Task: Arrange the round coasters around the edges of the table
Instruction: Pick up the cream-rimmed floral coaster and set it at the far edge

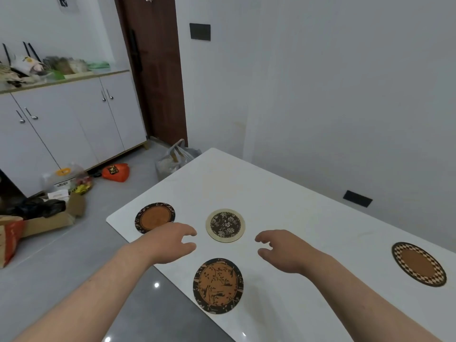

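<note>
1. On the floor off the table's left side, an open cardboard box (47, 222) holds a crumpled black bag (37, 207). A white plastic bag (172, 159) stands on the floor by the table's far left corner; its contents cannot be made out.
2. Four round coasters lie flat and face up on the white table (308, 218). Being round, they have no long axis and point no particular way.
3. The orange-centred coaster (155, 217), with a dark patterned rim, sits at the near left corner.
4. The floral coaster (225, 225), black with a cream rim, lies further in from the left edge, apart from the others.
5. The branch-patterned coaster (218, 285), orange with a dark rim, lies just beside the left edge, nearer the person.
6. The chequered coaster (418, 264), brown in the middle, lies well apart from the other three, towards the right side of the table.
7. The left hand (170, 243) is over the left edge with its fingers loosely curled and holds nothing. It overlaps the orange-centred coaster's near rim, but contact cannot be judged.
8. The right hand (283, 250) is over the table to the right of the floral coaster, fingers loosely curled, and holds nothing.
9. The floral coaster lies between the fingertips of the two hands and a little beyond them.
</note>
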Demonstrator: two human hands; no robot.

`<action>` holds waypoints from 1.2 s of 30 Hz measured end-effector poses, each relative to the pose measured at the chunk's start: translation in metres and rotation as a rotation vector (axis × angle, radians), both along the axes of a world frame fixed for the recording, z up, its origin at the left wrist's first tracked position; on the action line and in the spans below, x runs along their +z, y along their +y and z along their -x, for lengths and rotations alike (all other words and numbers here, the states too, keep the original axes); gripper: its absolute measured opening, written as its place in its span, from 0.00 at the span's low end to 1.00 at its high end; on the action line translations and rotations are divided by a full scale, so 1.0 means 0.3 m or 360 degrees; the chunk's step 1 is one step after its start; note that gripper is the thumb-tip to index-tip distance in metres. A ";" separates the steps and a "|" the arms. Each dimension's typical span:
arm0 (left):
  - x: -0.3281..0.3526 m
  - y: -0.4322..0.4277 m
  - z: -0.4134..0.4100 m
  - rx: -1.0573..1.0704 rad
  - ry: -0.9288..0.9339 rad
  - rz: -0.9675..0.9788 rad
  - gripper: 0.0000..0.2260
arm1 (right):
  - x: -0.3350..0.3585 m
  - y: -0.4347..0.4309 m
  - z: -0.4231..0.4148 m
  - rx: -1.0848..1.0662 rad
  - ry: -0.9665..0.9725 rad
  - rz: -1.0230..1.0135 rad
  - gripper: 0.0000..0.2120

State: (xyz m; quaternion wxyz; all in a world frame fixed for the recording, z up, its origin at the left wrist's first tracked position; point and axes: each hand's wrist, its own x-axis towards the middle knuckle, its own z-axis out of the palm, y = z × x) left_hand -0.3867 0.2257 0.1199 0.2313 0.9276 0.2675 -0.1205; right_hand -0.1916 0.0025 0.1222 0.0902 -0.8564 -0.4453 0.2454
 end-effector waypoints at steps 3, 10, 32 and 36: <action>-0.006 0.055 -0.050 -0.0060 0.0030 0.0001 0.22 | -0.004 0.045 -0.025 -0.0027 0.0011 -0.0008 0.20; -0.021 0.213 -0.210 -0.0200 0.0056 -0.0013 0.21 | -0.046 0.172 -0.074 -0.0200 0.0085 -0.0050 0.21; -0.342 0.621 -0.610 -0.0542 0.0248 0.0258 0.20 | -0.257 0.474 -0.214 -0.0707 0.0198 0.0227 0.21; -0.440 0.612 -0.630 -0.0388 0.0284 0.0480 0.19 | -0.345 0.493 -0.236 -0.0744 0.0264 0.0242 0.20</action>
